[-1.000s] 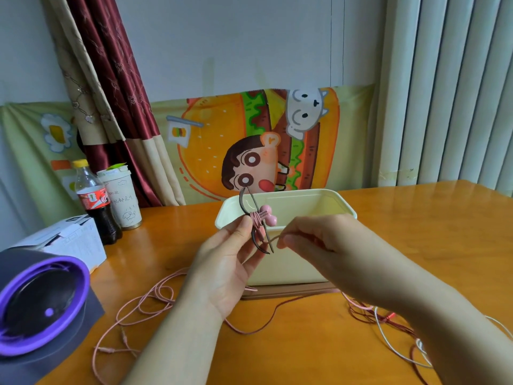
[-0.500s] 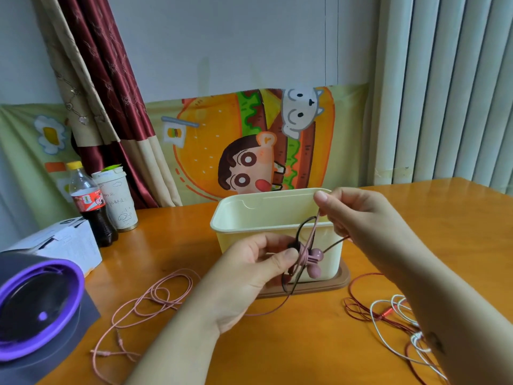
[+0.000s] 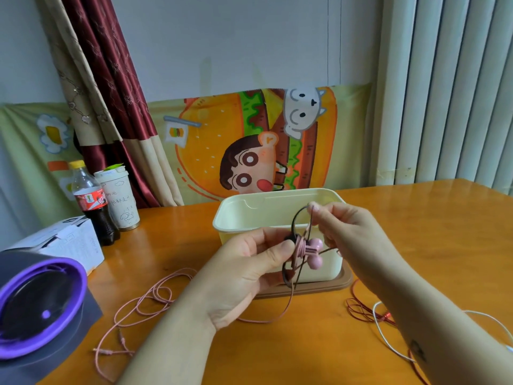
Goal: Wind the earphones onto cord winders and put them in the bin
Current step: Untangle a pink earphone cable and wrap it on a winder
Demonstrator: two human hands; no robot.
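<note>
Our left hand (image 3: 244, 273) gripped the cord winder (image 3: 307, 250); our right hand (image 3: 352, 234) pinched the earphone cord (image 3: 310, 222), apparently taut.

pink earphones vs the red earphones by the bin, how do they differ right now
The pink earphones are partly wound on a cord winder gripped by the left hand; the red earphones lie loose on the table. Pink is pale, red dark. Both are thin cords with slack on the table.
</note>
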